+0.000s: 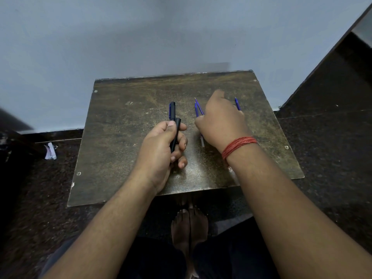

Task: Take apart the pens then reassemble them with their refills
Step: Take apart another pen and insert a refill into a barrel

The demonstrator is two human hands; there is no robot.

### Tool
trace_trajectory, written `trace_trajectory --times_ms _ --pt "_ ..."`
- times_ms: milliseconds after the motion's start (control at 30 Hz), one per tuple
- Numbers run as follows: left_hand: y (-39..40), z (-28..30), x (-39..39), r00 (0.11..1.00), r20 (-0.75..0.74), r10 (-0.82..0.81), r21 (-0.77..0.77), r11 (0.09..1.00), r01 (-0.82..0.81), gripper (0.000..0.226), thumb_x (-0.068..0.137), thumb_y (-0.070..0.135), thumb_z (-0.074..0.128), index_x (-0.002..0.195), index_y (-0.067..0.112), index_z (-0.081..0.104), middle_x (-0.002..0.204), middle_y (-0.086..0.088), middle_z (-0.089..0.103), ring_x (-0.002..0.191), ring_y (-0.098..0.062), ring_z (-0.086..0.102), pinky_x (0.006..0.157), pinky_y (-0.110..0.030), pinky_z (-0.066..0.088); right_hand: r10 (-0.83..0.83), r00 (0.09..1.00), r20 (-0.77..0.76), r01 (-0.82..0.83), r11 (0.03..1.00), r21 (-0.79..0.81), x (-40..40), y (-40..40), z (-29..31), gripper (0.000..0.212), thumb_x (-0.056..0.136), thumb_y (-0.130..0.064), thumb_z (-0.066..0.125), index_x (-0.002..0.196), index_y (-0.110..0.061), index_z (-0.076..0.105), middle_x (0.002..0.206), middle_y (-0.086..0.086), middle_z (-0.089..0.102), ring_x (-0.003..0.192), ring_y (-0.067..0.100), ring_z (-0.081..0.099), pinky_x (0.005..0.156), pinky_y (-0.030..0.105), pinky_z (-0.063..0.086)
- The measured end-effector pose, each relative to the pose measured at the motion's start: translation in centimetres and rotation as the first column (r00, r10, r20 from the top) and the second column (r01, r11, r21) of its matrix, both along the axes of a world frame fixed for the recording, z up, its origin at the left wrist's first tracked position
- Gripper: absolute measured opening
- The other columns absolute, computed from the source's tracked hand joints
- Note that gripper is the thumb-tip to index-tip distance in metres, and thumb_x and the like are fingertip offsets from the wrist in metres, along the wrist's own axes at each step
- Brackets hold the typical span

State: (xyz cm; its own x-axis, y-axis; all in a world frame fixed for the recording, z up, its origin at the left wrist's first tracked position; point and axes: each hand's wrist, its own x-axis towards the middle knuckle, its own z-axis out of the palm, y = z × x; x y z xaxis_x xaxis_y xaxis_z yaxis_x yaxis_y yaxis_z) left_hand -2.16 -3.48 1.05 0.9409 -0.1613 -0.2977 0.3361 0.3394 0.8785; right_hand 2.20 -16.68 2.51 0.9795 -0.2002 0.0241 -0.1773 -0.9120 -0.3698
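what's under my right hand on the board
Blue refills poke out beyond the right hand, another on its far side. Their lower ends are mostly covered, so whether the fingers grip one cannot be seen.

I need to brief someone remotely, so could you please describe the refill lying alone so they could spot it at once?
Start at the worn brown board on the dark floor. Look just past the right hand, toward the board's right edge. The lone blue refill lies there by itself, whereas the two crossed refills sit on the hand's other side.

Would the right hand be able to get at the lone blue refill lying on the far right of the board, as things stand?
Probably yes. The right hand hovers right beside the lone blue refill, nothing lies between them on the board, and its fingers look free, though they are partly hidden.
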Motion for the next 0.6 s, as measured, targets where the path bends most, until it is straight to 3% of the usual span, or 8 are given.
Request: trace_trajectory --times_ms 100,167,300,400,500,600 --pt "0.0 -0.2 0.0 1.0 0.015 -0.011 0.01 1.0 0.011 0.027 0.107 0.018 0.035 0.113 0.005 0.058 0.057 -0.004 0.047 0.034 -0.006 0.024 0.036 -0.018 0.03 0.034 0.998 -0.055 -0.014 0.944 0.328 -0.8 0.6 1.4 0.043 0.086 -0.028 0.067 0.116 -0.008 0.044 0.095 0.007 0.066 0.088 0.027 0.065 0.076 0.039 0.052" --pt "-0.1 -0.3 0.1 0.999 0.027 -0.019 0.026 1.0 0.018 0.029 0.107 0.018 0.034 0.117 0.005 0.059 0.059 -0.006 0.046 0.035 -0.006 0.024 0.035 -0.019 0.03 0.072 0.994 -0.086 -0.026 0.894 0.447 -1.2 1.3 1.3 0.04 0.085 -0.029 0.068 0.114 -0.012 0.046 0.092 0.004 0.067 0.082 0.022 0.065 0.074 0.04 0.054" --pt "0.1 -0.5 0.3 0.997 0.068 -0.02 0.08 0.997 0.014 0.029 0.107 0.015 0.034 0.114 0.011 0.062 0.062 -0.01 0.044 0.036 -0.006 0.024 0.034 -0.019 0.031 0.068 0.993 -0.095 0.004 0.79 0.613 -1.0 2.1 0.2 0.038 0.082 -0.023 0.066 0.116 -0.015 0.05 0.091 0.006 0.071 0.084 0.023 0.069 0.079 0.045 0.056" --pt "0.3 -0.3 0.4 0.997 0.071 -0.009 0.059 0.998 0.005 0.028 0.107 0.016 0.035 0.113 0.01 0.062 0.061 -0.009 0.045 0.035 -0.006 0.023 0.034 -0.018 0.031 0.036 0.996 -0.076 0.03 0.688 0.725 -1.1 2.0 -0.3 0.025 0.083 -0.018 0.066 0.107 -0.016 0.058 0.085 0.004 0.07 0.079 0.021 0.069 0.077 0.045 0.058" --pt "0.4 0.2 0.4 0.998 0.063 -0.011 0.006 1.0 0.01 0.027 0.107 0.016 0.035 0.108 0.01 0.061 0.059 -0.008 0.045 0.033 -0.005 0.022 0.034 -0.017 0.029 0.046 0.999 0.017 -0.043 0.656 0.754 -1.0 1.8 -0.5 0.01 0.087 -0.012 0.064 0.095 -0.017 0.067 0.074 -0.004 0.064 0.067 0.008 0.058 0.067 0.034 0.051" --pt "0.5 0.3 0.2 0.997 0.058 -0.047 -0.036 0.998 0.049 0.027 0.106 0.017 0.036 0.102 0.012 0.062 0.058 -0.007 0.048 0.033 -0.004 0.023 0.034 -0.017 0.028 0.039 0.993 0.108 -0.109 0.628 0.771 -1.0 1.5 -0.3 0.008 0.09 -0.013 0.066 0.084 -0.019 0.069 0.071 -0.009 0.063 0.065 0.003 0.056 0.065 0.028 0.049"
